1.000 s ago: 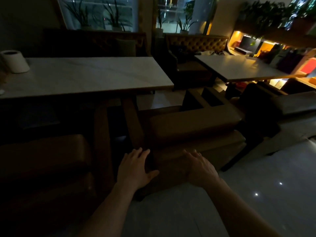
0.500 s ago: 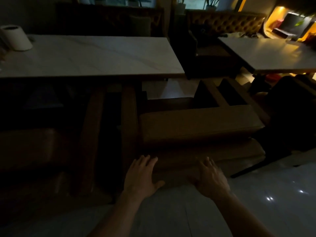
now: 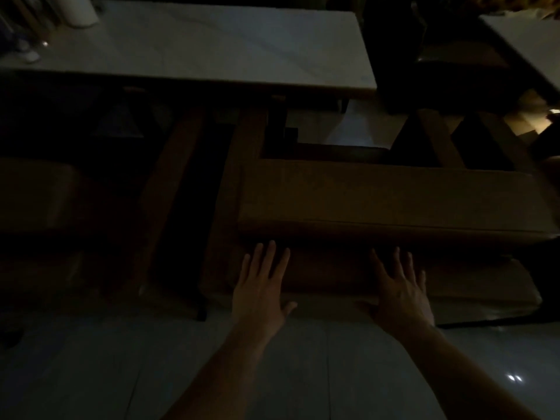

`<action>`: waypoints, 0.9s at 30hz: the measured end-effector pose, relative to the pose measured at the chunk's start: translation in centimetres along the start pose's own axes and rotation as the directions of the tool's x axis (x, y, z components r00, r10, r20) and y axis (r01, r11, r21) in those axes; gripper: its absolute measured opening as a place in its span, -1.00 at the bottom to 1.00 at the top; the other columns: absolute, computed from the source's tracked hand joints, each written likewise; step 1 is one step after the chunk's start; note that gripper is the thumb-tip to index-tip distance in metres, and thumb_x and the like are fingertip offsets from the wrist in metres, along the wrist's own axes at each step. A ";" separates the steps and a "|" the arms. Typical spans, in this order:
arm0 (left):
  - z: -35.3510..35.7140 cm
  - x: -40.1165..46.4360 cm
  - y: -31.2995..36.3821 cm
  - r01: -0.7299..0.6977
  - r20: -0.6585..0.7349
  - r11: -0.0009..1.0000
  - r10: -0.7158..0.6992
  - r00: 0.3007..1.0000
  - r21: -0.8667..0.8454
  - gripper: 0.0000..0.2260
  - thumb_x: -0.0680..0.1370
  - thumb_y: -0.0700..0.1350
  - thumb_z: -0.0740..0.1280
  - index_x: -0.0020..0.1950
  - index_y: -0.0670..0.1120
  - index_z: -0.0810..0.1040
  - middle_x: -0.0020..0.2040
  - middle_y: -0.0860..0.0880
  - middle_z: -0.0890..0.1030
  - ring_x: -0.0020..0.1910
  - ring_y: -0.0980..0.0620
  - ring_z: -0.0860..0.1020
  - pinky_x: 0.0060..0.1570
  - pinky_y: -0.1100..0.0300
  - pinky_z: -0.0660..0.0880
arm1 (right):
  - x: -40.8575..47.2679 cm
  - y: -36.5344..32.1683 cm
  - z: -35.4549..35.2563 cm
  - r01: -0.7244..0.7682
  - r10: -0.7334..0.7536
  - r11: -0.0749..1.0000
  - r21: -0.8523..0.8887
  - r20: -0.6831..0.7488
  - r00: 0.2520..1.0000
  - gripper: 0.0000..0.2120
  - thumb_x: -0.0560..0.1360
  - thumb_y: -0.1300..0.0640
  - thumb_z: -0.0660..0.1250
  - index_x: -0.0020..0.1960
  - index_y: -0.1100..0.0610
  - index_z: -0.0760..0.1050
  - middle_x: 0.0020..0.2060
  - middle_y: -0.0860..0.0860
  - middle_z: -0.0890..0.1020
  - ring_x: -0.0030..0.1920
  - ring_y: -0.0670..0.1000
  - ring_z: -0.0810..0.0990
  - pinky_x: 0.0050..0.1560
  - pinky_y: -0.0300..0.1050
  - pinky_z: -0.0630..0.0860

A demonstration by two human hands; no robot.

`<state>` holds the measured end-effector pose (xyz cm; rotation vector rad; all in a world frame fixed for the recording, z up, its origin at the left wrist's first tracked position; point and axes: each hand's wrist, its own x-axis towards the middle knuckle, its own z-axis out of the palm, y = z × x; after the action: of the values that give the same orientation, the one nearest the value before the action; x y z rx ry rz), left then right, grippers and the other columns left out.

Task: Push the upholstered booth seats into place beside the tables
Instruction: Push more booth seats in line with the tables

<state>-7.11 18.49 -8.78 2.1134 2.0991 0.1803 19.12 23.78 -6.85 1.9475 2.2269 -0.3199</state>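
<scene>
Both flat palms, left hand [image 3: 260, 286] and right hand [image 3: 400, 291], press booth seat [image 3: 394, 201].

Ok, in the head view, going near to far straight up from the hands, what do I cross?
Tiled floor → left hand and right hand flat on the seat's back → booth seat → marble table → paper roll at its far left corner.
</scene>
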 end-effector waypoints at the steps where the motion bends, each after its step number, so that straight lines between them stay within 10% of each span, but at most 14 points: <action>1: 0.1 0.3 0.1 -0.006 -0.017 1.000 0.006 1.000 -0.005 -0.05 0.43 0.31 0.35 0.58 0.10 -0.20 0.60 -0.04 -0.17 0.55 -0.10 -0.22 0.51 -0.08 -0.12 | 0.1 0.0 0.1 0.004 -0.004 1.000 0.005 -0.017 1.000 0.06 0.42 -0.38 0.31 0.56 -0.13 -0.37 0.58 0.19 -0.24 0.55 0.27 -0.30 0.53 0.32 -0.10; 27: 0.1 0.4 0.8 0.054 -0.065 0.996 -0.059 0.996 -0.069 -0.16 0.16 0.01 0.65 0.40 0.03 0.45 0.35 -0.10 0.50 0.37 -0.14 0.42 0.35 -0.08 0.37 | -1.0 -1.2 2.8 -0.013 0.000 0.995 -0.097 -0.140 0.990 -0.02 0.47 -0.20 0.39 0.59 -0.03 -0.22 0.56 0.31 0.03 0.55 0.37 -0.06 0.50 0.39 -0.01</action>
<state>-6.33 18.84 -8.75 2.0347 2.1549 0.3142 18.02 21.93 -9.19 1.9815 2.2727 -0.0737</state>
